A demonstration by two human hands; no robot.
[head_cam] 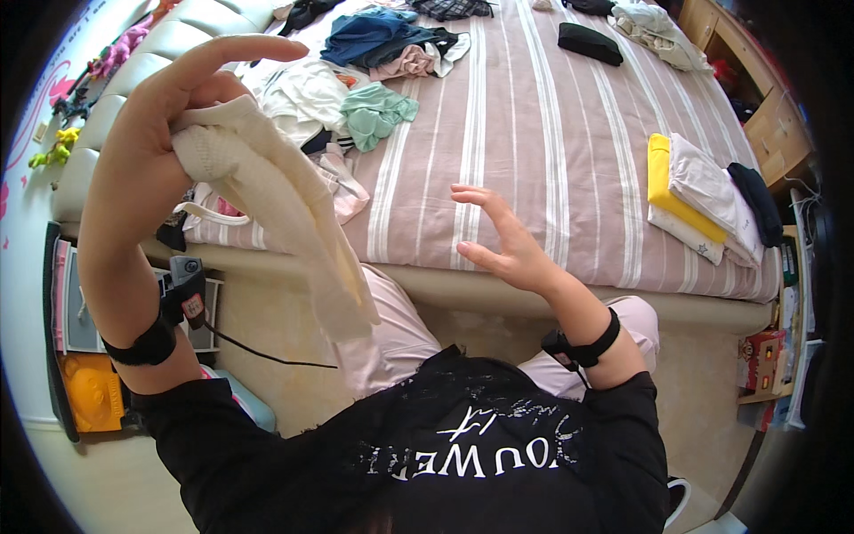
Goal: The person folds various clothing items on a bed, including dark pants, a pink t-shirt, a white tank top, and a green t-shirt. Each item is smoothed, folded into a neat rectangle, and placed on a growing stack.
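Note:
My left hand (150,127), raised at the left, grips a pair of cream socks (287,193) near one end. Their loose length hangs down in front of the bed's edge, over my left thigh. My right hand (504,250) hovers over the near edge of the striped bedspread (440,167); its fingers are apart and it holds nothing. Behind the socks lies a loose heap with white garments (300,93), a mint-green garment (377,117) and a pink garment (343,183). Part of that heap is hidden by my left hand and the socks.
Blue clothing (367,33) tops another heap farther back. Folded clothes, one yellow (677,190), are stacked at the bed's right. A folded black item (589,44) lies near the far side. Wooden shelving (777,133) flanks the bed; an orange box (92,394) stands low left.

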